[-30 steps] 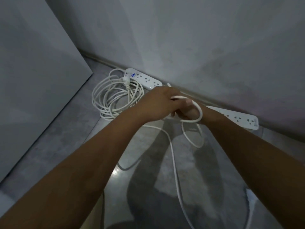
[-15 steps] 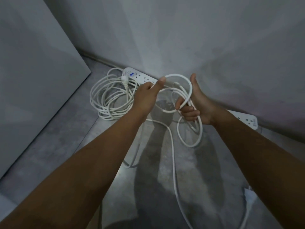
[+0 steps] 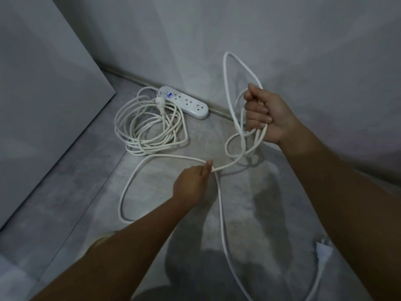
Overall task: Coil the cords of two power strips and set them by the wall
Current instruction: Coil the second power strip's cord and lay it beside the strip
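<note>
The right hand (image 3: 263, 114), raised before a grey wall (image 3: 282, 40), clenches several loops of thin white cord (image 3: 221, 213); one tall loop stands above the fist. The left hand (image 3: 193, 183) pinches the same cord lower down, its grip partly hidden by the hand's back. The cord drops across the grey floor (image 3: 86, 192), is cut off by the bottom edge, and ends at a blurred white plug (image 3: 323, 250). A white oblong power strip (image 3: 186, 103) lies at the wall's foot, beside its coiled white cable (image 3: 149, 129).
</note>
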